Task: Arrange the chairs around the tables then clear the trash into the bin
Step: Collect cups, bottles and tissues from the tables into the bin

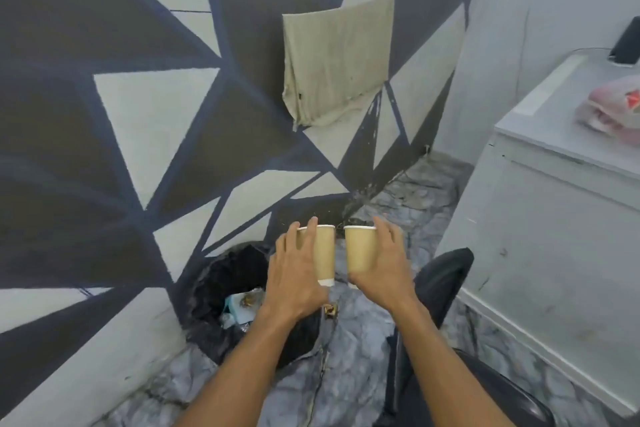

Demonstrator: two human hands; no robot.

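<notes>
My left hand (294,274) grips a tan paper cup (325,253) and my right hand (384,267) grips a second tan paper cup (360,248). Both cups are upright, side by side and almost touching, held out in front of me. Below and left of them stands a bin lined with a black bag (214,288), against the wall. Wrappers and other trash (239,305) lie inside it. My left forearm covers the bin's right side. A black chair (443,274) stands just right of my right arm.
A wall painted with grey and white triangles runs along the left, with a beige cloth (336,55) hanging on it. A white chest cabinet (540,218) stands at the right with a plastic bag (613,111) on top. The floor is grey marble-patterned.
</notes>
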